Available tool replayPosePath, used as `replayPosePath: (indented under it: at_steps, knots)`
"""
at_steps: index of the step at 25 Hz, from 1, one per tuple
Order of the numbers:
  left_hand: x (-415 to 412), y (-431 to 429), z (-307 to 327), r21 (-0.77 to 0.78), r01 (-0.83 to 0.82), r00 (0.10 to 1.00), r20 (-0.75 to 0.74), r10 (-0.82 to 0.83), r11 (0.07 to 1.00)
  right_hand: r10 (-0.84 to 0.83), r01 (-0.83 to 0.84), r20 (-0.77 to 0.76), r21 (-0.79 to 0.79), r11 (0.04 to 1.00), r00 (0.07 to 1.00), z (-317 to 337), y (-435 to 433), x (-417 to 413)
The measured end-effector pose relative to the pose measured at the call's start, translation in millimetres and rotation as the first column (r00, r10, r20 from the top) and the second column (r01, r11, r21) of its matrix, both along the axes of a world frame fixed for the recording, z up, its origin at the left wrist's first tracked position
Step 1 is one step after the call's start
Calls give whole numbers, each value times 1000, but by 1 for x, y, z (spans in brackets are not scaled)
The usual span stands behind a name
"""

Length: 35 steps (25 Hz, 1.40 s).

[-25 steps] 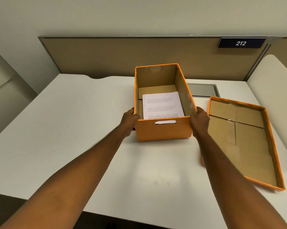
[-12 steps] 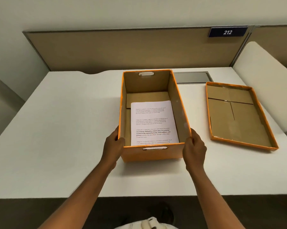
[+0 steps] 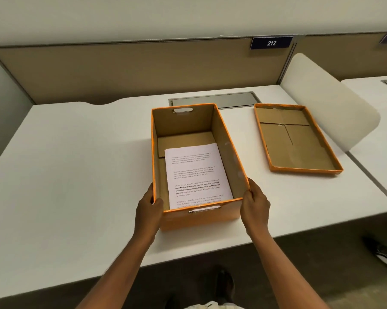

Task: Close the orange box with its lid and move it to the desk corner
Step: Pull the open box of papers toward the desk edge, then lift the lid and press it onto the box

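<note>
nothing done yet — the open orange cardboard box [image 3: 197, 166] sits near the front edge of the white desk [image 3: 76, 166] with a printed sheet of paper [image 3: 197, 175] inside, and its orange cardboard lid [image 3: 296, 139] lies upside down well apart to the right. both steps are left: lid on, then move to the corner. left hand [image 3: 149, 208] and right hand [image 3: 255, 204] are apart, each gripping a near corner of the box — arms stretched forward.

White desk [image 3: 76, 175], tan partition [image 3: 132, 72], sign [image 3: 271, 43] (reads 212), grey hatch [image 3: 235, 99]

Lid [image 3: 297, 141] right of box [image 3: 201, 217]
</note>
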<state>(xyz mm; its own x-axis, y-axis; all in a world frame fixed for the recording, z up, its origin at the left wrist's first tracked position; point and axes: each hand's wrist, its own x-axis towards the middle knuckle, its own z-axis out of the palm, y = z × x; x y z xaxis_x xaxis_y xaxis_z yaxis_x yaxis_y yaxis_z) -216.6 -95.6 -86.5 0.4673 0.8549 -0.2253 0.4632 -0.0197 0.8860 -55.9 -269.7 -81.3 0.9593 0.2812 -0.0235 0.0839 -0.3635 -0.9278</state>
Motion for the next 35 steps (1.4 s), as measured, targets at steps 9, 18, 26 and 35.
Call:
replayPosePath:
  at_steps: [9, 18, 26, 35]
  knots:
    - [6, -24, 44, 431, -35, 996, -54, 64, 902, 14, -16, 62, 38, 999, 998, -9, -11, 13]
    - [148, -114, 81, 404, 341, 913, 74, -402, 849, -12, 13, 100, -17, 1000, 995, -15, -44, 115]
    - [287, -164, 22, -6, 401, 911, -99, -400, 916, -33, 52, 150, -125, 991, 988, -32, -88, 213]
    - [368, -153, -42, -78, 227, 943, -232, -239, 971, -209, 279, 195, -476, 834, 958, -59, -145, 331]
